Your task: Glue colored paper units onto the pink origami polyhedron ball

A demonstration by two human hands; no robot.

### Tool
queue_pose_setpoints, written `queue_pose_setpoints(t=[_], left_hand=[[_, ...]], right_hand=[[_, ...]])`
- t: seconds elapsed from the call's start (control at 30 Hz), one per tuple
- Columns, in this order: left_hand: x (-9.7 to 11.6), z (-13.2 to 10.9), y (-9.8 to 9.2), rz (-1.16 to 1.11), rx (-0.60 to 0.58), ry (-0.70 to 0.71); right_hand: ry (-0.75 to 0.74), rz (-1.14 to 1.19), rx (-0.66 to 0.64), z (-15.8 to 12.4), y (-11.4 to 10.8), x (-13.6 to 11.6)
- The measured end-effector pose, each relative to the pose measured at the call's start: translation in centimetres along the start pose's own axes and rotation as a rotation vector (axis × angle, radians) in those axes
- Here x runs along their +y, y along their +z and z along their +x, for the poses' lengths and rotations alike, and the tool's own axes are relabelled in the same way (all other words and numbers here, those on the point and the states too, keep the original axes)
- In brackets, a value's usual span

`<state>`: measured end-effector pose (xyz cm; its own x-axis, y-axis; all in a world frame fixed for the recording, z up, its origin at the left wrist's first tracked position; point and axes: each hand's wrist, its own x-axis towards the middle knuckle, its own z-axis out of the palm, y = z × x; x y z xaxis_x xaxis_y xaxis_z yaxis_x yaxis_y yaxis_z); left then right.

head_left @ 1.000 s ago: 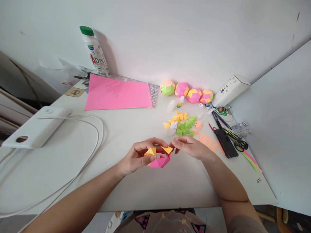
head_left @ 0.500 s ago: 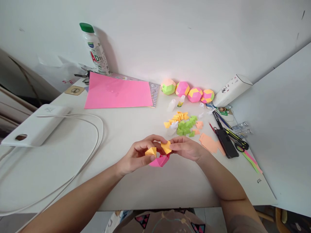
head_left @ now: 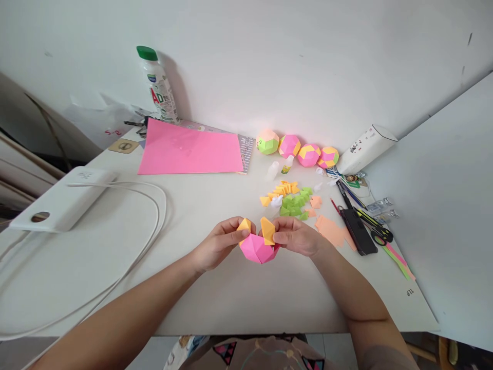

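Observation:
Between my hands is a partly built pink folded-paper ball (head_left: 257,249), with a yellow piece (head_left: 244,225) on its left edge. My left hand (head_left: 221,240) pinches the ball at that left side. My right hand (head_left: 296,235) pinches a folded yellow paper piece (head_left: 268,231) upright at the ball's right edge; whether it is joined there I cannot tell. Just beyond my hands lie folded yellow pieces (head_left: 285,189), green pieces (head_left: 295,204) and a few peach ones (head_left: 315,201). A small white-tipped bottle (head_left: 276,201) stands among them.
Several finished paper balls (head_left: 289,146) line the wall. Pink paper (head_left: 192,150) lies at the back left, near a green-capped bottle (head_left: 159,90). A white power strip (head_left: 63,200) with a looping cable is at left. A phone (head_left: 359,231) and scissors (head_left: 382,235) lie right.
The pink ball has tilted, so more of its outer face shows. The yellow piece in my right hand has turned upright and shifted slightly right.

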<state>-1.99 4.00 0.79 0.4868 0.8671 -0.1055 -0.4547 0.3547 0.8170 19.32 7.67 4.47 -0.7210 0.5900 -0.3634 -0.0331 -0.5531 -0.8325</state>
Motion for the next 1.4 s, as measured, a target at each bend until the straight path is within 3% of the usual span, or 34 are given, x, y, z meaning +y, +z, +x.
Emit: queue_pose_setpoints(t=[0.27,0.5,0.9,1.2,1.4], left_hand=[[-0.4,0.0,0.0,-0.059,-0.088,-0.087],[-0.7,0.2,0.0,0.011,-0.136,-0.069],[0.6,-0.4,-0.1,0.607,-0.274,0.269],[0.6,-0.4,0.0,0.643,-0.304,0.359],[0.7,-0.5,0.2,0.655,-0.288,0.341]], right_hand=[[-0.071,-0.001,0.094,0.5,0.1,0.3],[-0.249,-0.148,0.042,0.2,0.5,0.6],[-0.044,-0.110,-0.037,0.1,0.8,0.3],[0.035,-0.132,-0.046,0.1,0.7,0.3],[0.055,-0.170,-0.038,0.0,0.8,0.2]])
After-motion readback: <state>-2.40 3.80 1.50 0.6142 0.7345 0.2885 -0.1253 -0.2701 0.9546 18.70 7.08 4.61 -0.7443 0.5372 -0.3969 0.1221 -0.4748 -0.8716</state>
